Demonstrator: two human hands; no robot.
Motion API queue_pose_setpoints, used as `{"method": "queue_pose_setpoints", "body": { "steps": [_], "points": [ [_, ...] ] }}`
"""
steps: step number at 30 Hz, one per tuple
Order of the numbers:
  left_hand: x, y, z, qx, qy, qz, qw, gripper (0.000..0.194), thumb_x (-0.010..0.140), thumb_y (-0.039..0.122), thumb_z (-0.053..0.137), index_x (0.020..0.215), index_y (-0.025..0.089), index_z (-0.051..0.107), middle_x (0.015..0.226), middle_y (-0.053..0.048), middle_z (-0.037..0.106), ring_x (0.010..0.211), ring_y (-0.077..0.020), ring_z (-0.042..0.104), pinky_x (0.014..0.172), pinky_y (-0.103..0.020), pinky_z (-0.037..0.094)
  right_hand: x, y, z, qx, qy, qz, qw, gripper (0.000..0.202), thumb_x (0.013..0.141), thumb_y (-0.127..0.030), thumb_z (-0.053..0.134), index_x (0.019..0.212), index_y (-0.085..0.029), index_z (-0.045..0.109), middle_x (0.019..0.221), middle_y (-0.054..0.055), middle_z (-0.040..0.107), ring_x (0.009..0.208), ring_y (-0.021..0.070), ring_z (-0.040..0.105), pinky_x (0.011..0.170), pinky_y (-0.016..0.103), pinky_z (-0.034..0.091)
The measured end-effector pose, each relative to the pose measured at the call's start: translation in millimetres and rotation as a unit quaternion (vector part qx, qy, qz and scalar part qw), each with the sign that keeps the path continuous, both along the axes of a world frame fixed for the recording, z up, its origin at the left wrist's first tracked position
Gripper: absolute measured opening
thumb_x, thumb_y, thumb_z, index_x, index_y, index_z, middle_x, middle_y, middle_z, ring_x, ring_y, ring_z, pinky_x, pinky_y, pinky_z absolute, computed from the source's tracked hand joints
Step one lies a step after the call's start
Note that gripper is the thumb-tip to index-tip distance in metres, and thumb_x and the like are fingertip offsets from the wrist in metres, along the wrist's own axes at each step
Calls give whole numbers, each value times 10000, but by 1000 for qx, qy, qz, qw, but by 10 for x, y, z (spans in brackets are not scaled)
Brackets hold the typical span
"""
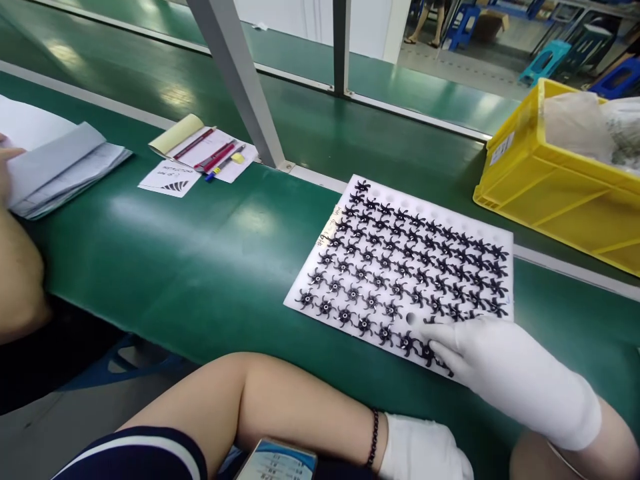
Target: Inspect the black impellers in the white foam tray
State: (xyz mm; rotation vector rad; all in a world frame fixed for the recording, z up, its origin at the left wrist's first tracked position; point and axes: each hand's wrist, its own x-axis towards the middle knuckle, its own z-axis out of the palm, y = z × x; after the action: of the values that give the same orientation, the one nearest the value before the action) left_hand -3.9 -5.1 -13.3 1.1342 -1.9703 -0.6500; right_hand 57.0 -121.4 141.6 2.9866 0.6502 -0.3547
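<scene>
Impellers [395, 270], small, black and star-shaped, sit in rows on a white tray [440, 212] lying flat on the green tabletop [200, 260], with a vacant hole near its front edge. The gloved right hand [495, 363] rests on the tray's near right corner, fingers loosely spread over the last pieces and gripping nothing; light fingertip pressure there would probably avoid jostling neighbours. The gloved left hand [423, 450] lies low by the lap beside a phone [277, 463], its grip hidden, and a yellow bin [545, 180] stands behind.

Green-surfaced desk [200, 253] with white edge strips and glossy light reflections. Grey metal posts [240, 80] rise from it. Beyond: grey floor [450, 63], blue plastic stools [545, 60], white wall panel [300, 17].
</scene>
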Motion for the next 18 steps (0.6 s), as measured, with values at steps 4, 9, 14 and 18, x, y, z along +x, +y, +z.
{"method": "queue_pose_setpoints", "body": {
  "steps": [4, 9, 14, 18],
  "points": [
    [-35, 55, 13, -40, -35, 21, 998, 273, 858, 300, 565, 604, 199, 578, 853, -43, 665, 778, -162, 603, 459, -234, 375, -49, 30, 4, -25, -6, 7, 1000, 395, 839, -157, 555, 1202, -302, 612, 554, -29, 512, 439, 137, 456, 485, 284, 203],
    [-4, 73, 99, -35, -88, 19, 995, 178, 852, 323, 632, 719, 205, 631, 902, -44, 677, 839, -169, 601, 509, -261, 408, -76, 89, -50, -42, 16, 19, 999, 564, 843, -135, 557, 1364, -342, 494, 621, -11, 572, 481, 161, 493, 500, 292, 190],
    [54, 103, 208, -2, -83, 16, 996, 265, 882, 329, 591, 655, 193, 579, 863, -35, 673, 844, -159, 601, 525, -260, 414, -113, -53, 16, -31, 33, -17, 999, 235, 823, -118, 550, 961, -270, 666, 608, -12, 539, 475, 146, 447, 506, 293, 186],
    [58, 137, 265, -6, -103, 32, 994, 223, 835, 266, 628, 632, 209, 555, 798, -14, 646, 831, -165, 585, 461, -260, 323, -155, -173, 114, -29, -14, -58, 998, 147, 867, -213, 510, 850, -257, 649, 560, -17, 493, 443, 154, 375, 502, 299, 173]
  ]
}}
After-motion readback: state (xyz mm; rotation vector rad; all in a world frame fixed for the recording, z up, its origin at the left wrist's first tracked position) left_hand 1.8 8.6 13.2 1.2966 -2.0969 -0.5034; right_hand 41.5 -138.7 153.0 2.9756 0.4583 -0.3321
